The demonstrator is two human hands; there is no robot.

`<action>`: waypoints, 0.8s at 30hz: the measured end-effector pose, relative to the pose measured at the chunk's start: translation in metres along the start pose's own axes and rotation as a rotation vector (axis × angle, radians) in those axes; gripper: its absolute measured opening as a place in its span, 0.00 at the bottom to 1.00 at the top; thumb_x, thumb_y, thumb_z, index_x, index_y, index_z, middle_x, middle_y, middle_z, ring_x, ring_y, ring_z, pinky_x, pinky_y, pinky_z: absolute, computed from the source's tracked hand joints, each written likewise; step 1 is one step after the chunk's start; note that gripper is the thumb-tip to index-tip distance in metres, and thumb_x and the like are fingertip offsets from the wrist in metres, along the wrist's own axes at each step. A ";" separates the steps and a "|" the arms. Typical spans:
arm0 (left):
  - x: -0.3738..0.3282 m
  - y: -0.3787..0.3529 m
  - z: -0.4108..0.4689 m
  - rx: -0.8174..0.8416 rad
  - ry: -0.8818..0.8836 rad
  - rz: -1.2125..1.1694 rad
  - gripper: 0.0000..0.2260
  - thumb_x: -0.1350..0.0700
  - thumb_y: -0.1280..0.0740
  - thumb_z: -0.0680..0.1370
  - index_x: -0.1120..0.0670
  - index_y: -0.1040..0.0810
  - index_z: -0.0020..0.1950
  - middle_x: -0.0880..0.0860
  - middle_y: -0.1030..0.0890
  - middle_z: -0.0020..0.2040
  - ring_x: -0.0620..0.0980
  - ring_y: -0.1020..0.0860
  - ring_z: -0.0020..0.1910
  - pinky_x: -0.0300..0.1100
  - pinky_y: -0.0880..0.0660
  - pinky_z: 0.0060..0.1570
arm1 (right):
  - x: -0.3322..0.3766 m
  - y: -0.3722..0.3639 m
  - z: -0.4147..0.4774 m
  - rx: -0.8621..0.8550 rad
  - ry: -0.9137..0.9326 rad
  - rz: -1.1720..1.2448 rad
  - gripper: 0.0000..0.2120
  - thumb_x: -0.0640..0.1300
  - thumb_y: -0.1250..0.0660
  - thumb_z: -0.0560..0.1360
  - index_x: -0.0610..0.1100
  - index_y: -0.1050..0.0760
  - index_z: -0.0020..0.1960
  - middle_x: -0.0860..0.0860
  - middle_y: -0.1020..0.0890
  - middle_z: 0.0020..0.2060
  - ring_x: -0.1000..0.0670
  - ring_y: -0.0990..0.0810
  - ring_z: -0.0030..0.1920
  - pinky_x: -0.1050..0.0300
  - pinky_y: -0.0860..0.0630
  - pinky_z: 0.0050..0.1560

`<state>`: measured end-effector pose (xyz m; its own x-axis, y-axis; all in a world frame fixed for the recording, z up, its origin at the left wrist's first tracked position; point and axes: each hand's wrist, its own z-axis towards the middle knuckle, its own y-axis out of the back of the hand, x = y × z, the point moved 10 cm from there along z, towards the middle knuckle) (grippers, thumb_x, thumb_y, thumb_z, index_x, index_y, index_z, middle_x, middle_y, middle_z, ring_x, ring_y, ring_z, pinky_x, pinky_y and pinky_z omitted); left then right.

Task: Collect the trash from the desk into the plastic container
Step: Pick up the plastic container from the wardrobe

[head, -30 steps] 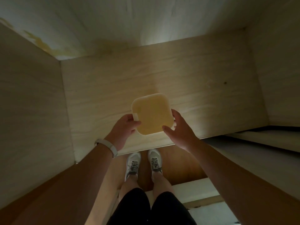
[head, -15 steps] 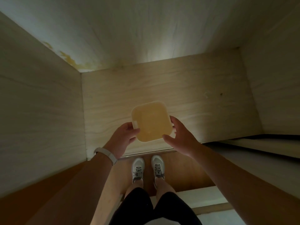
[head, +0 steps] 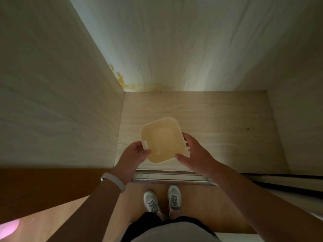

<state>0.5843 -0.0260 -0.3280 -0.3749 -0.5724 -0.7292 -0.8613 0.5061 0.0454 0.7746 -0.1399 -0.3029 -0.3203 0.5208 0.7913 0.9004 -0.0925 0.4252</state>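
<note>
Plastic container, centre frame over the wooden shelf, looks light, rigid, smooth; you grasp its opposite rims with left hand and right hand, so support beneath.

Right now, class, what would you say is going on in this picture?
A person stands at an open wooden cabinet and holds a pale yellow plastic container with both hands over its bottom shelf. The left hand grips the near-left edge; the right hand cups the right side. The container looks empty, and no trash or desk is in view, so collecting has not started. A white band sits on the left wrist.
</note>
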 end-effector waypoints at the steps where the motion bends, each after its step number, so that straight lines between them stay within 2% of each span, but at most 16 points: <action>1: -0.002 0.009 -0.005 -0.014 -0.022 0.027 0.09 0.66 0.29 0.78 0.55 0.21 0.55 0.50 0.15 0.46 0.48 0.18 0.48 0.40 0.24 0.47 | 0.007 -0.004 -0.002 0.010 0.009 -0.011 0.38 0.53 0.29 0.72 0.56 0.45 0.76 0.57 0.32 0.69 0.55 0.29 0.64 0.53 0.29 0.64; 6: -0.005 0.041 -0.035 -0.037 -0.072 -0.048 0.09 0.66 0.29 0.78 0.53 0.20 0.53 0.51 0.16 0.46 0.50 0.18 0.49 0.36 0.25 0.45 | 0.043 -0.023 -0.017 0.030 0.054 -0.049 0.37 0.55 0.30 0.71 0.57 0.44 0.76 0.57 0.30 0.67 0.53 0.27 0.62 0.48 0.27 0.64; 8: -0.007 0.052 -0.049 -0.050 -0.087 -0.129 0.08 0.66 0.30 0.78 0.55 0.21 0.53 0.53 0.16 0.47 0.50 0.19 0.49 0.39 0.24 0.47 | 0.058 -0.031 -0.024 0.027 0.073 -0.044 0.37 0.55 0.30 0.70 0.57 0.42 0.75 0.57 0.28 0.65 0.53 0.26 0.61 0.47 0.27 0.63; 14: -0.021 0.081 -0.070 -0.046 -0.166 -0.229 0.08 0.68 0.31 0.78 0.56 0.20 0.53 0.55 0.15 0.48 0.54 0.18 0.50 0.50 0.22 0.59 | 0.096 -0.036 -0.038 -0.009 0.128 -0.034 0.36 0.51 0.27 0.71 0.58 0.40 0.74 0.60 0.28 0.64 0.60 0.27 0.61 0.64 0.29 0.56; 24: -0.020 0.089 -0.085 -0.019 -0.197 -0.302 0.08 0.66 0.30 0.78 0.58 0.20 0.56 0.58 0.15 0.54 0.57 0.18 0.57 0.54 0.23 0.64 | 0.116 -0.034 -0.051 -0.026 0.166 -0.044 0.33 0.47 0.26 0.72 0.58 0.38 0.72 0.64 0.28 0.62 0.68 0.27 0.57 0.67 0.30 0.56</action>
<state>0.4859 -0.0247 -0.2514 -0.0308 -0.5577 -0.8295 -0.9301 0.3198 -0.1805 0.6919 -0.1198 -0.2028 -0.4053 0.3780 0.8324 0.8771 -0.0959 0.4707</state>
